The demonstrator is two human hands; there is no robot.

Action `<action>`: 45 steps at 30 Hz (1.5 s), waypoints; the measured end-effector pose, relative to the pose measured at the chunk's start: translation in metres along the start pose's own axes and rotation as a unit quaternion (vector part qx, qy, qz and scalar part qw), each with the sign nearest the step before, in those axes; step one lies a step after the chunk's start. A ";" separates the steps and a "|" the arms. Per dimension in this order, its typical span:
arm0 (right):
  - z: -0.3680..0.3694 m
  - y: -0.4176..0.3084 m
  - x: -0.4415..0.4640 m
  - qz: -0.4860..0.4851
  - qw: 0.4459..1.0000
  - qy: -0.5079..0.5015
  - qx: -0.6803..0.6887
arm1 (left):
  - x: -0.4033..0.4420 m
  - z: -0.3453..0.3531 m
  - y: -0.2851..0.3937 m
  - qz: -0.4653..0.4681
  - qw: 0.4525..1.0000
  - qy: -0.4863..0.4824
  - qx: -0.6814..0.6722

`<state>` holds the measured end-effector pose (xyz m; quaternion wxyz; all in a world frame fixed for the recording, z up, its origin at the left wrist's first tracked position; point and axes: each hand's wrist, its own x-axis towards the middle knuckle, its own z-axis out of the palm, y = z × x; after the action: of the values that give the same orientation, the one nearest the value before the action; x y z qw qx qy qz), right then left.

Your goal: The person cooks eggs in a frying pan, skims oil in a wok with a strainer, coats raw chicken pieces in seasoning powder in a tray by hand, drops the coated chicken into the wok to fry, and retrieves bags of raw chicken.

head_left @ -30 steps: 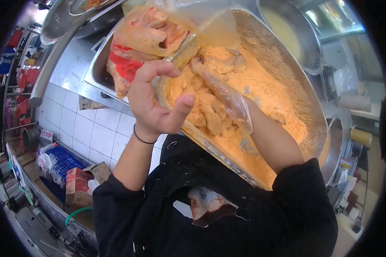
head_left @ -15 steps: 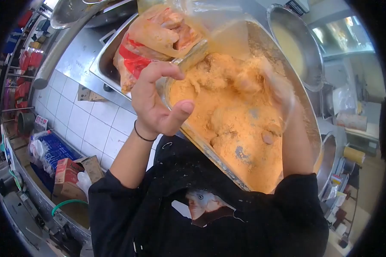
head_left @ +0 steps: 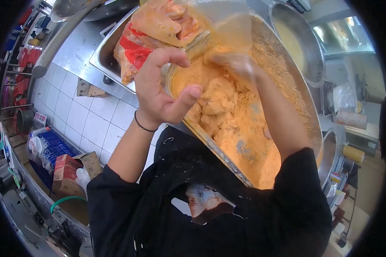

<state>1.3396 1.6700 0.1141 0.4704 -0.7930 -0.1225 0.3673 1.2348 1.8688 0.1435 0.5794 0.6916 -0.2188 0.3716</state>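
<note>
A: What stands at upper left?

B: A steel pan point(head_left: 109, 60) bearing bagged raw chicken point(head_left: 169, 21); the bag leans towards the breading tray point(head_left: 227, 161), presumably kept close for easy reach.

A: And the left hand point(head_left: 158, 96)?

B: Raised beside the tray's left edge, below the bag. Its fingers are curled, thumb and forefinger apart, gripping nothing; probably held clear of the orange coating point(head_left: 261, 165).

A: The coated pieces point(head_left: 218, 96)?

B: Inside the tray, centre of the frame, bedded in the coating, whose high walls likely contain loose powder.

A: The right hand point(head_left: 240, 64)?

B: Low over the coating, above the pieces, seemingly in a clear glove, perhaps against the powder. Blur hides whether its fingers are apart or together.

A: Upper right?

B: A metal bowl point(head_left: 319, 62) of pale liquid point(head_left: 289, 38), beside the tray.
</note>
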 end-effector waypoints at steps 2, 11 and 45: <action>0.017 -0.017 0.023 0.091 0.993 -0.049 -0.057 | 0.000 0.000 -0.001 0.002 1.000 -0.006 -0.002; 0.027 -0.040 -0.048 0.042 0.852 -0.240 -0.464 | -0.001 0.001 -0.002 -0.009 1.000 -0.016 -0.008; -0.035 0.084 -0.183 0.513 0.787 -0.073 -0.333 | -0.003 0.006 0.000 -0.028 0.998 -0.056 -0.021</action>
<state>1.2234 1.5042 0.1398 -0.0915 -0.8171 0.1535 0.5480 1.2343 1.8623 0.1408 0.5906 0.7049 -0.2392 0.3116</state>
